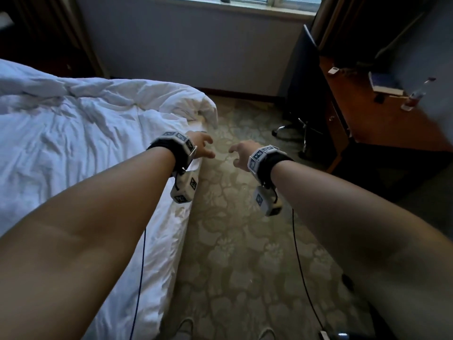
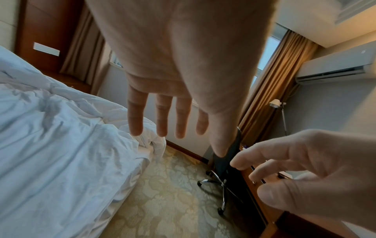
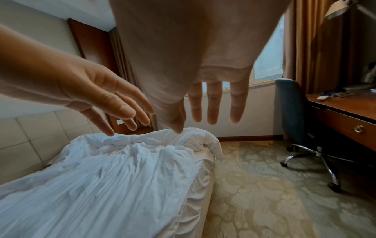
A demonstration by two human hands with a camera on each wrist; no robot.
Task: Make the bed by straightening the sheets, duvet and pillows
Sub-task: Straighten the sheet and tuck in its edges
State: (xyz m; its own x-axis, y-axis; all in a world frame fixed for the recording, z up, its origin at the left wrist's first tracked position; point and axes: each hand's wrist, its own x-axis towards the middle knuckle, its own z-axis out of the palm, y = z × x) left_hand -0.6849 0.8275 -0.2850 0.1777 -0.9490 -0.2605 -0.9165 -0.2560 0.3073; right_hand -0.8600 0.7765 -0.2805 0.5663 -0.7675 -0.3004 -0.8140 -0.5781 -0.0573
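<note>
Head view is showing both my arms stretched out ahead of me, my left hand and my right hand hanging side by side in the air with a small gap between them. My left fingers are spreading loose and nearly straight, holding nothing; my right fingers are also hanging straight and apart, gripping nothing. In the left wrist view my right hand is showing a light, empty curl.

The duvet is lying to the left of my left fingers and below them, white and heavily creased, covering the bed. Its bunched corner is sitting just beyond my left fingertips, draping over the mattress edge. I am touching none of it. The side of the bed under my left wrist is showing wrinkled white sheet hanging down.

Beneath both sets of fingers the patterned carpet is running along the bedside. Beyond my right fingers a blue office chair is standing on its chrome base, and further right of them the wooden desk is carrying a book and small clutter. Straight past my fingertips the window is letting in daylight.
</note>
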